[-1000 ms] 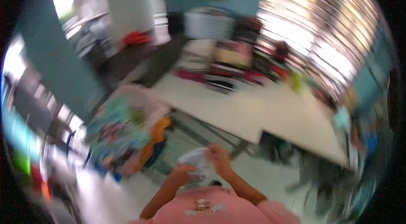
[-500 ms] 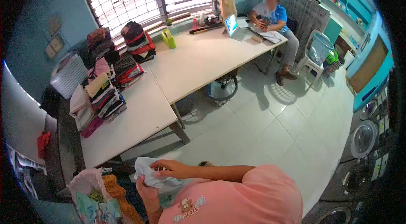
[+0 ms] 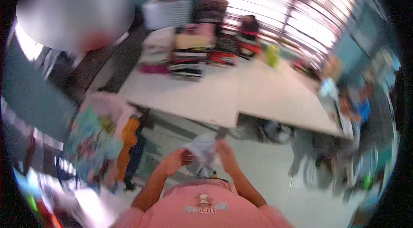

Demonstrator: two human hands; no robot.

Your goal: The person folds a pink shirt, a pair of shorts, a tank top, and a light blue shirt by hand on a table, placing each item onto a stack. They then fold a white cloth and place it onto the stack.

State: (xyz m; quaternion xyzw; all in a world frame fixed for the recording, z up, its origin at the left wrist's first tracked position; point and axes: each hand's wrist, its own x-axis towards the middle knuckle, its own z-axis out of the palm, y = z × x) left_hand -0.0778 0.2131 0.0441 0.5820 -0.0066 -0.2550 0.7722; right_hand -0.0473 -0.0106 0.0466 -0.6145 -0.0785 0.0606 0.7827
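A white piece of cloth (image 3: 203, 152), its kind of garment not clear, hangs between my two hands in front of my pink shirt. My left hand (image 3: 174, 162) grips the cloth at its left edge, fingers curled around it. At the opposite edge my right hand (image 3: 226, 155) pinches the cloth's upper right part. Motion blur hides the finger detail. To the left of my hands stands a basket (image 3: 109, 99) with a pink rim lining, heaped with clothes, among them a teal printed piece (image 3: 92, 137) and an orange piece (image 3: 128, 142) hanging over the side.
Folded clothes (image 3: 189, 53) stand in stacks on a white table (image 3: 172, 92) ahead. A second table (image 3: 279, 94) joins it, with a lime-green holder (image 3: 272, 55). A white woven basket (image 3: 167, 12) stands behind the stacks. A seated person (image 3: 361, 107) is at the far right.
My view has swung left, so the tables and stacks now lie further right and the clothes basket shows more fully. My hands have moved apart, with the cloth stretched between them.
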